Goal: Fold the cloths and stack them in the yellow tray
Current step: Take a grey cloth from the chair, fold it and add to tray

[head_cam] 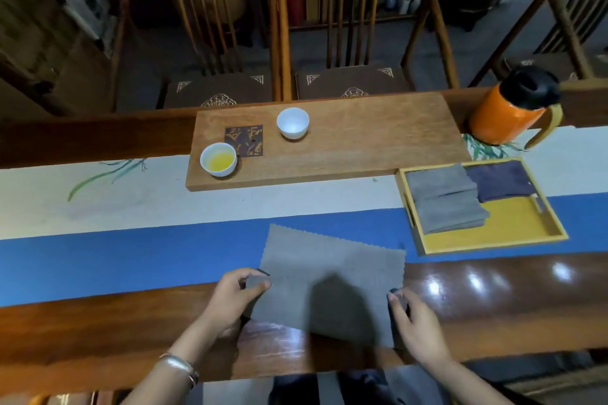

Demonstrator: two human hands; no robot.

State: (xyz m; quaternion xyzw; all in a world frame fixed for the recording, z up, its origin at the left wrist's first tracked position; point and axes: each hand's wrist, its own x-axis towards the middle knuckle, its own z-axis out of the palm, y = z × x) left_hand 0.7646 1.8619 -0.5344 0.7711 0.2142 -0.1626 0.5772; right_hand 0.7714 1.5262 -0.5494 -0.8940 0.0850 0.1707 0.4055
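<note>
A grey cloth point(332, 276) with zigzag edges lies spread flat at the near side of the table, across the blue runner and the wooden edge. My left hand point(235, 297) pinches its left edge. My right hand point(413, 319) pinches its right edge near the front corner. To the right stands the yellow tray point(513, 223), holding folded grey cloths point(447, 200) stacked on its left side and a dark blue folded cloth point(500, 181) at its back right.
A wooden board point(362, 141) behind the cloth carries a white cup of yellow liquid point(218, 159), an empty white cup point(292, 123) and a dark coaster point(244, 140). An orange flask point(510, 108) stands at the far right. Chairs line the far side.
</note>
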